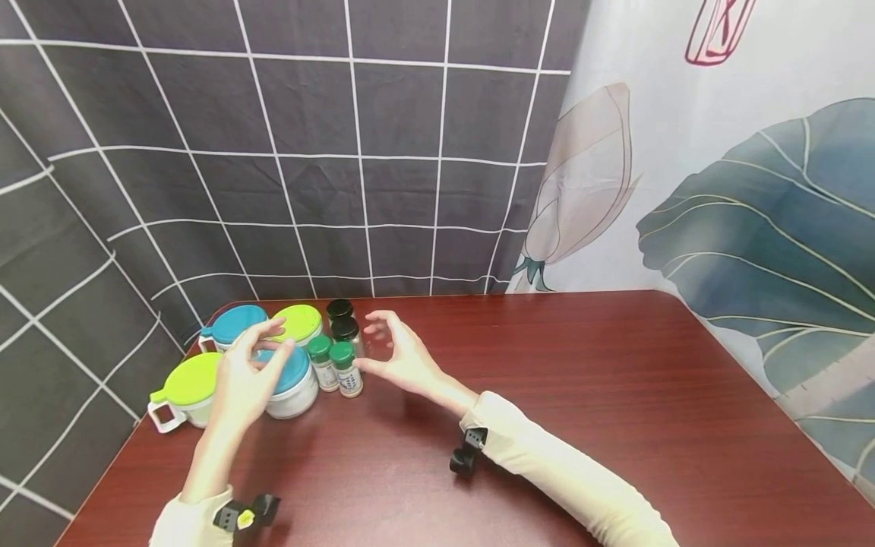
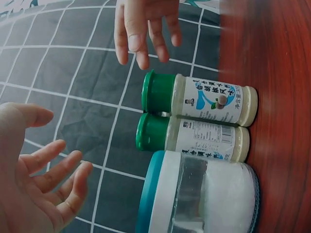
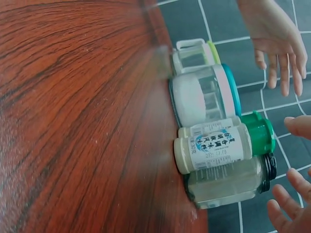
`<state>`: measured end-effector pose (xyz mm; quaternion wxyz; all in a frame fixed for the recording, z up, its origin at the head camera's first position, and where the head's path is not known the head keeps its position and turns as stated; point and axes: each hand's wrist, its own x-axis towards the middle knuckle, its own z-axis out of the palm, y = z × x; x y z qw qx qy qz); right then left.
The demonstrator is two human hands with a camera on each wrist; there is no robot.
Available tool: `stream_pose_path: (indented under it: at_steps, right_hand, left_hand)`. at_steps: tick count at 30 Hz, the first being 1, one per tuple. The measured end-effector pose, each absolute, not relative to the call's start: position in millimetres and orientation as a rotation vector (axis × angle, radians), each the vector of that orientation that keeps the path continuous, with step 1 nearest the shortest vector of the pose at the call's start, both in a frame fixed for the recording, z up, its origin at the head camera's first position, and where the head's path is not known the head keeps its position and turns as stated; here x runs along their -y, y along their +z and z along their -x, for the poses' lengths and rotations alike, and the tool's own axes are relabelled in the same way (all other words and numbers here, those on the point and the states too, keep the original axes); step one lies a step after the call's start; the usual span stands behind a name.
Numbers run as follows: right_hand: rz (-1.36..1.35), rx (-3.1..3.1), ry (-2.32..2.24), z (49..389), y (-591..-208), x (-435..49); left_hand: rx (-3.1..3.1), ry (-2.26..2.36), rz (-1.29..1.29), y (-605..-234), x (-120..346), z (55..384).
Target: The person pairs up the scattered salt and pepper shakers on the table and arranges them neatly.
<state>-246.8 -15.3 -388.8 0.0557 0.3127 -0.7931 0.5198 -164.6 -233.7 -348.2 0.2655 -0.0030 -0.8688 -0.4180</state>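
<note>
My left hand (image 1: 239, 384) hovers over the seasoning jars, fingers loosely bent and holding nothing. Below it stands a clear jar with a blue lid (image 1: 290, 370) and white contents; to its left is a lime-lidded jar (image 1: 194, 380) with a handle. My right hand (image 1: 409, 357) is just right of two green-capped spice bottles (image 1: 349, 380), thumb and fingers spread. In the right wrist view its thumb (image 3: 299, 126) is apart from the green cap (image 3: 257, 133). Behind these bottles are two black-capped bottles (image 1: 345, 328). All the containers stand upright, close together.
Another blue-lidded jar (image 1: 235, 323) and a lime-lidded jar (image 1: 298, 322) stand at the back left of the reddish-brown table (image 1: 547, 410). A dark gridded cloth (image 1: 403, 190) hangs behind and at left; a white leaf-patterned cloth (image 1: 656, 152) hangs at right.
</note>
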Motion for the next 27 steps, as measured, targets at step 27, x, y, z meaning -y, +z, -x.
stream_pose_path:
  at_steps: [27]
  right_hand:
    - [-1.021,2.391,1.618,244,-393,29]
  left_hand:
    - [2.350,-1.097,-0.200,-352,269,157]
